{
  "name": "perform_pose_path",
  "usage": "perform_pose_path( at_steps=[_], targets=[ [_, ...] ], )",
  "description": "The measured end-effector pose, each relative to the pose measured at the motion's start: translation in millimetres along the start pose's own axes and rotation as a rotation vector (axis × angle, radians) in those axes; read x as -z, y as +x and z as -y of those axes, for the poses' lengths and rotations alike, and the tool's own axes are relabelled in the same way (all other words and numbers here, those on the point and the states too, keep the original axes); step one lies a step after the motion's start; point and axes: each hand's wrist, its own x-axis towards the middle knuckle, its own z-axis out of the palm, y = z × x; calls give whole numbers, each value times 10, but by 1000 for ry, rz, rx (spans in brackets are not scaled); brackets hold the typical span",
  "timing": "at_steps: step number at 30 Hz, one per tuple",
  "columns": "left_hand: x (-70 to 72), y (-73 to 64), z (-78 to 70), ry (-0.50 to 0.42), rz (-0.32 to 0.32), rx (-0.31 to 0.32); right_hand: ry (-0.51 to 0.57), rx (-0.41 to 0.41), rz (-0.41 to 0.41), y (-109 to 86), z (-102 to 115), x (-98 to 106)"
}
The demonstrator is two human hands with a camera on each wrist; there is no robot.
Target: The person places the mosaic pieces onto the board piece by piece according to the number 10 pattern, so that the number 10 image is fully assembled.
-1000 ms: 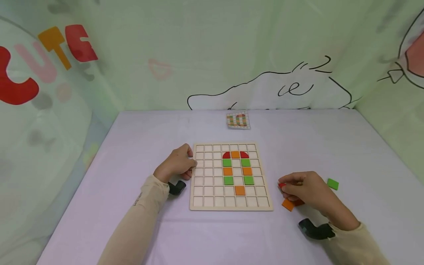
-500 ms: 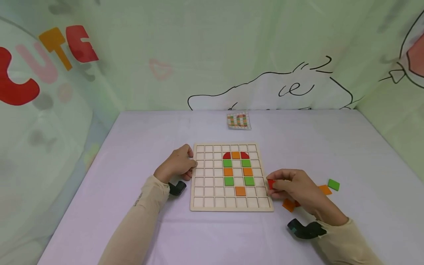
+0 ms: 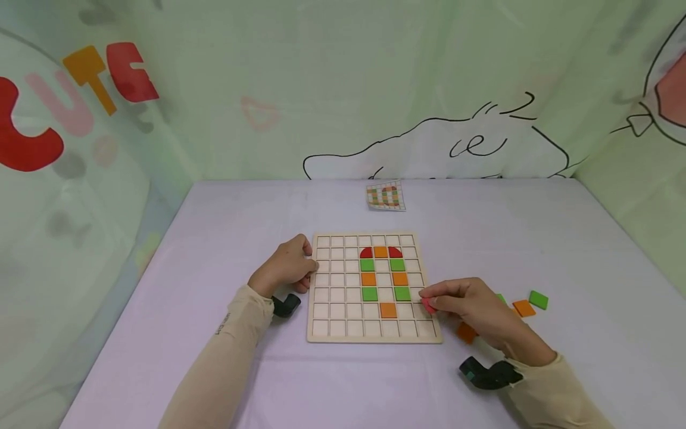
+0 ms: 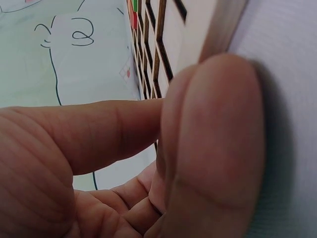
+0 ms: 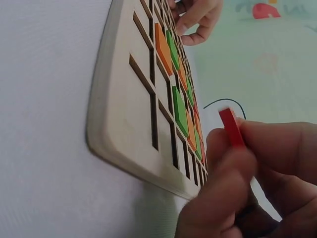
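A wooden grid board (image 3: 337,328) lies on the table with red, orange and green tiles in its right half. At its left side my left hand (image 3: 284,263) grips the edge, thumb over the rim; the left wrist view shows the fingers (image 4: 220,129) close against the board's side. Over the board's right edge, my right hand (image 3: 479,310) pinches a small red tile (image 3: 428,305) between thumb and fingertips. The right wrist view has this red tile (image 5: 231,127) raised clear of the board, its thin edge towards the camera.
Right of the board, partly behind my right hand, lie loose tiles: an orange tile (image 3: 523,308), a green tile (image 3: 538,300) and another orange tile (image 3: 466,332). A printed pattern card (image 3: 386,195) sits at the table's back edge, before a green fabric wall (image 3: 257,89).
My right hand has carried the red tile left, from the loose tiles to over the board's right edge, uncovering an orange tile. My left hand has stayed in place.
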Motion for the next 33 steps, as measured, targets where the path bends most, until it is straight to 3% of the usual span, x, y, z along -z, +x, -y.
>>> perform_pose_path(
  at_steps=[8, 16, 33],
  targets=[
    [2, -9, 1, -4, 3, 8, 103, 37, 64, 6, 6, -34],
    [6, -11, -4, -9, -2, 11, 87, -70, 2, 51, 45, -162],
    [-4, 8, -2, 3, -3, -1, 50, -43, 9, 97, 81, -265]
  ],
)
